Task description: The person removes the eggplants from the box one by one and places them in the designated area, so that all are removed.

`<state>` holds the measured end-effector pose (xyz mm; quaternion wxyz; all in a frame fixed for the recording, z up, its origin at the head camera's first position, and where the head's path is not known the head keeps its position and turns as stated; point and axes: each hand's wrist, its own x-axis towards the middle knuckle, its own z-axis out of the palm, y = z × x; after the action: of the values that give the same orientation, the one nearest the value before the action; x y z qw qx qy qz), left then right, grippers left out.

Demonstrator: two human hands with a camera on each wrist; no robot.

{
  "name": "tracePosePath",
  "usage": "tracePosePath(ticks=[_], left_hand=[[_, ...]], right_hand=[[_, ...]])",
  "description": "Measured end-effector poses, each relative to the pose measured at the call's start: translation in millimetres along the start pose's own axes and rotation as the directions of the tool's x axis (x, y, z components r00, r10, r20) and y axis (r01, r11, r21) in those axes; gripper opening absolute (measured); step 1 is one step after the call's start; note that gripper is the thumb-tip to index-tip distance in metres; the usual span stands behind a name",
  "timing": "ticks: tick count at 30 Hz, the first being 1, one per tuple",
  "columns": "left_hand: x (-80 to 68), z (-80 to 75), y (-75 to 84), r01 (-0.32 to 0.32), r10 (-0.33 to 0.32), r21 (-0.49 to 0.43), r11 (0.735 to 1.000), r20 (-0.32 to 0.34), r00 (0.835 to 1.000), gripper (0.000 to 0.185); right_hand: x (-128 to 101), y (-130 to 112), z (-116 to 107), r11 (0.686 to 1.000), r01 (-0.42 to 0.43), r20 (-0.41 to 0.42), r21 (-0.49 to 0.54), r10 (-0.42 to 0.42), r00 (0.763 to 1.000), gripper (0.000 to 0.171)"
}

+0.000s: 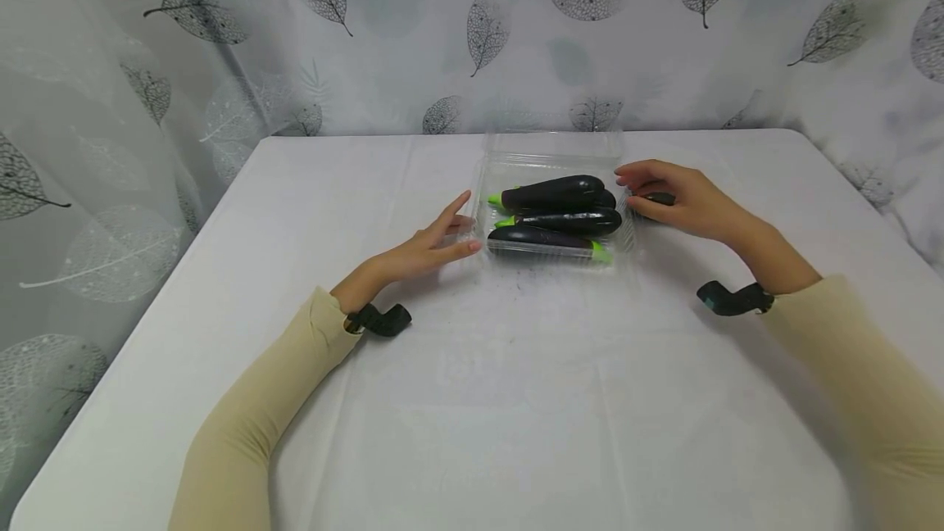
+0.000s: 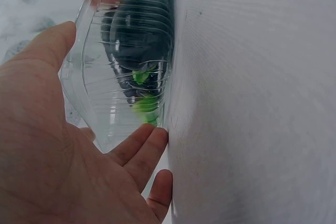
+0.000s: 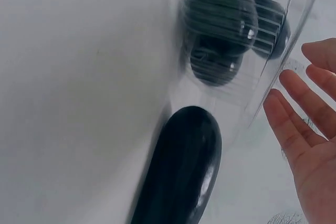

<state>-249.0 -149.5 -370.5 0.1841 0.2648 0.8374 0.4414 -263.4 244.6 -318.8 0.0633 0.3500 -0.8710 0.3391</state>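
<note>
Your left hand (image 1: 435, 242) lies flat-fingered and relaxed against the left wall of the clear plastic tray (image 1: 496, 179), while your right hand (image 1: 682, 201) hovers with loosely spread fingers just off its right side, gripping nothing. Between them, toward the table's (image 1: 472, 400) far middle, the tray holds stacked eggplants (image 1: 560, 207). One loose eggplant (image 3: 181, 169) lies outside, beneath your right palm.

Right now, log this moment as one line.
left hand: open, touching clear tray | right hand: open over loose eggplant | tray: eggplants inside
</note>
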Motion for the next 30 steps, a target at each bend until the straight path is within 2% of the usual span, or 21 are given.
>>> tracePosePath(ticks=[10,14,22,30], left_hand=[[-0.9,0.6,1.4,-0.004,0.004,-0.002,1.0,-0.004,1.0,0.085],[-0.9,0.4,1.4,-0.004,0.004,0.004,1.0,-0.005,1.0,0.085],[-0.5,1.3,2.4,0.031,-0.031,0.01,0.999,-0.01,0.999,0.084],[-1.4,1.4,3.5,0.025,-0.025,0.011,1.0,-0.016,1.0,0.085]], right_hand=[[8.6,-5.6,9.9,1.0,0.012,0.056,0.0,-0.012,0.998,0.045],[11.9,-4.9,14.4,0.999,0.041,0.061,-0.018,-0.04,0.997,0.048],[22.0,0.9,26.1,0.997,0.077,0.063,-0.018,-0.076,0.995,0.052],[28.5,1.8,38.8,0.998,0.051,0.033,-0.033,-0.05,0.998,0.048]])
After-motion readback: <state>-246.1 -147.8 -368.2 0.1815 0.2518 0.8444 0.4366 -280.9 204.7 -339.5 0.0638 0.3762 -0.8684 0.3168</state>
